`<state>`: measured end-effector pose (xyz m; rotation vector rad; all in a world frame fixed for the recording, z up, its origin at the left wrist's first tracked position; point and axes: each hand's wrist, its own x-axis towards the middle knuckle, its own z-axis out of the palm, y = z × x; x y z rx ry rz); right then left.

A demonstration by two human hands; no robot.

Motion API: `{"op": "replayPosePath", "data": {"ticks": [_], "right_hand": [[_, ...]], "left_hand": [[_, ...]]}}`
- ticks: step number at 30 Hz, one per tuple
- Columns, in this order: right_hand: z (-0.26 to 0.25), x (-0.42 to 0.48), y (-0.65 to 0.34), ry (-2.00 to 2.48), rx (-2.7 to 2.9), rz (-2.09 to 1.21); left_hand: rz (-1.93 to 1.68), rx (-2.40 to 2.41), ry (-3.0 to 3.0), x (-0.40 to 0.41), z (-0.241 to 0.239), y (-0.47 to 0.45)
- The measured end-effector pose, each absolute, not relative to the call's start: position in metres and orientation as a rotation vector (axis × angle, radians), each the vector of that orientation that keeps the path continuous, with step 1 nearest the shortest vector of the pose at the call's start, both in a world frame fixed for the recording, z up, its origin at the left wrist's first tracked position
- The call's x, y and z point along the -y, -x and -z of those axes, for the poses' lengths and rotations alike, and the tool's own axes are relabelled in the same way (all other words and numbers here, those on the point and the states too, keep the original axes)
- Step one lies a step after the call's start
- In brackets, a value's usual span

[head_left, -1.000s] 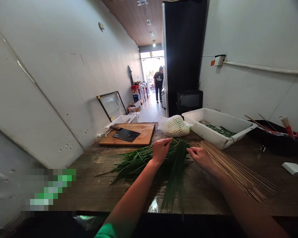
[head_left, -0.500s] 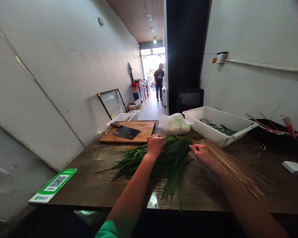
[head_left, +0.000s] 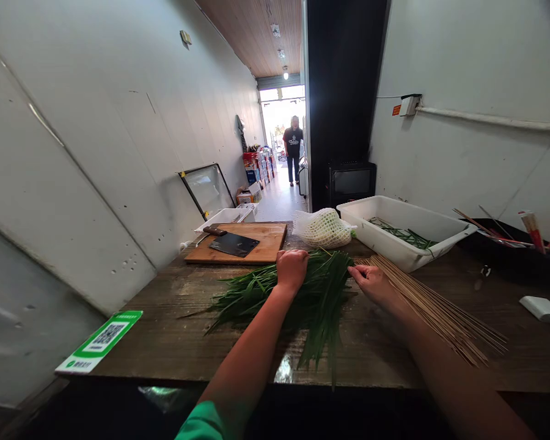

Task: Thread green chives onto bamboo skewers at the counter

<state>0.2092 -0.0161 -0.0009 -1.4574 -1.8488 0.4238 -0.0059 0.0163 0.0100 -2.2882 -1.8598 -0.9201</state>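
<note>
A heap of long green garlic chives (head_left: 323, 305) lies across the middle of the table, its leaf ends hanging toward the front edge. My left hand (head_left: 292, 269) is closed over the top of the heap, gripping chives; its fingertips are mostly hidden. At the heap's right side, my right hand (head_left: 369, 280) pinches the edge of the chives between thumb and fingers. Just beside that hand, a fan of thin bamboo skewers (head_left: 435, 311) rests on the wood. One thin stick tip shows above the chives between my hands.
A cleaver (head_left: 233, 243) lies on a cutting board (head_left: 270, 235) at the back left. Behind the chives are a net-wrapped pale item (head_left: 325, 228) and a white tub (head_left: 394, 211) holding green stalks. A QR-code sign (head_left: 101, 341) sits front left. A person (head_left: 293, 146) stands by the doorway.
My left hand has shifted slightly right and its fist has turned. My right hand has moved a little left against the chives. The distant person has turned.
</note>
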Motion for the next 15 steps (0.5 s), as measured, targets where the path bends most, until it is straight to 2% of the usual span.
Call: {"op": "replayPosePath", "data": {"ticks": [8, 15], "right_hand": [[-0.0011, 0.0184, -0.2067, 1.417, 1.863, -0.412], [0.0015, 0.0182, -0.2064, 1.432, 1.878, -0.424]], "left_hand": [[1.560, 1.902, 2.293, -0.0231, -0.0087, 0.0019], [1.677, 1.863, 2.298, -0.0234, -0.0083, -0.0002]]}}
